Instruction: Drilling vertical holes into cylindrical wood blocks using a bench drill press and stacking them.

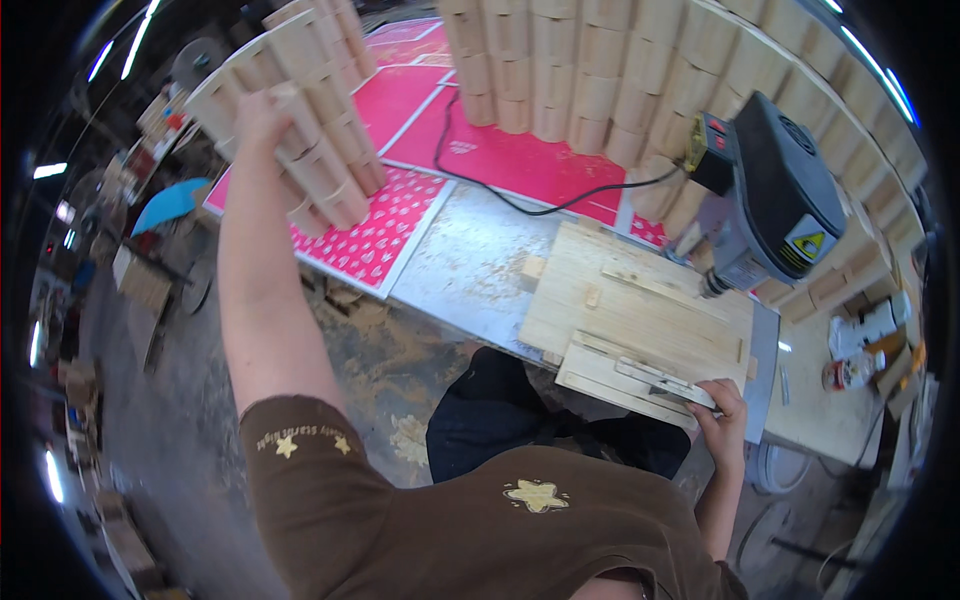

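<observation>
Left hand at the block stack, right hand on the jig

The left hand [262,112] reaches up, fingers closed on a wooden block [300,140] in the stack beyond the workbench's left edge; the right hand [722,402] grips the plywood jig [640,320] at the bench's near edge, nothing yet under the drill press [775,195].

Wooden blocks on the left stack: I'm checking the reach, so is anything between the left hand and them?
Nothing visible. The left hand is already against the stacked wooden blocks. The right hand rests apart, at the near edge of the wooden jig board.
</observation>
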Available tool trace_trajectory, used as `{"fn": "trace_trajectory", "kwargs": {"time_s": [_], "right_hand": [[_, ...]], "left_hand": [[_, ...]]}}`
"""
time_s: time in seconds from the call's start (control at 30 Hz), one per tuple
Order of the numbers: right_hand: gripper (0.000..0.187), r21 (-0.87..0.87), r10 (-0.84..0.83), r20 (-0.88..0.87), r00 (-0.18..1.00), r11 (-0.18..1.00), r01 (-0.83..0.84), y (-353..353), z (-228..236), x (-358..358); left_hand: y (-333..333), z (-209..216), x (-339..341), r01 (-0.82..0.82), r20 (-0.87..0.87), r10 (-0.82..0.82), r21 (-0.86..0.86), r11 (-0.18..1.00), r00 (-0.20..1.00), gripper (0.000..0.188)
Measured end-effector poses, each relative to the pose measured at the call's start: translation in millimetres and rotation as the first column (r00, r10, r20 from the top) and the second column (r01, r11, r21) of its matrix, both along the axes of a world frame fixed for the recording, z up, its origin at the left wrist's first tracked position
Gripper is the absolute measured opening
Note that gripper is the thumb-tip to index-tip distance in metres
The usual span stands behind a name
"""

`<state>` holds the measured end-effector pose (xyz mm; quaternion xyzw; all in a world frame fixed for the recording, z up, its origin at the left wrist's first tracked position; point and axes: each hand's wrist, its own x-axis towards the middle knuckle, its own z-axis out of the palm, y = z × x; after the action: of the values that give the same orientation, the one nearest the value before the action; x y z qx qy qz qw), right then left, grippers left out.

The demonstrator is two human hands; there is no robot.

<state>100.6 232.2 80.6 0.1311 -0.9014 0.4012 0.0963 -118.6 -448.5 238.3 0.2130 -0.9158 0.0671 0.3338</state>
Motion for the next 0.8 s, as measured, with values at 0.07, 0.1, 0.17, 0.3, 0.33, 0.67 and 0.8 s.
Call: {"fn": "trace_trajectory", "kwargs": {"time_s": [0.07,0.1,0.17,0.3,0.33,0.67,0.8], "right_hand": [[0.027,0.011,-0.018,0.002,1.0,1.0,0.018,-3.9,3.0,1.2],[0.027,0.021,0.001,0.004,1.0,1.0,-0.001,-5.7,4.2,1.6],[0.028,0.019,-0.013,0.008,1.0,1.0,0.013,-8.9,5.4,2.3],[0.029,0.012,-0.014,0.035,0.999,1.0,0.013,-1.5,1.4,5.8],[0.029,0.014,-0.028,0.042,0.999,1.0,0.028,-1.3,2.8,4.6],[0.027,0.005,0.015,0.036,0.999,1.0,-0.015,4.1,3.8,0.3],[0.028,0.05,0.023,0.009,1.0,0.998,-0.023,2.9,-0.4,0.4]], "left_hand": [[-25.4,-9.6,-3.6,-0.001,0.008,0.001,0.048,0.999,1.0,0.038],[-35.8,-17.9,-4.0,0.021,-0.099,-0.018,0.029,0.999,0.995,0.037],[-48.9,-16.9,2.3,0.024,-0.096,-0.027,-0.028,0.999,0.995,0.044],[31.3,-56.3,1.0,0.046,-0.404,-0.103,-0.148,0.988,0.909,0.043],[62.1,-70.3,-0.4,0.057,-0.443,-0.123,-0.16,0.985,0.888,0.043],[369.7,-195.2,-126.4,0.677,-0.32,-0.737,0.694,0.245,0.595,0.036],[420.7,-229.7,-158.7,0.517,-0.151,-0.778,0.82,0.246,0.61,0.057]]}}
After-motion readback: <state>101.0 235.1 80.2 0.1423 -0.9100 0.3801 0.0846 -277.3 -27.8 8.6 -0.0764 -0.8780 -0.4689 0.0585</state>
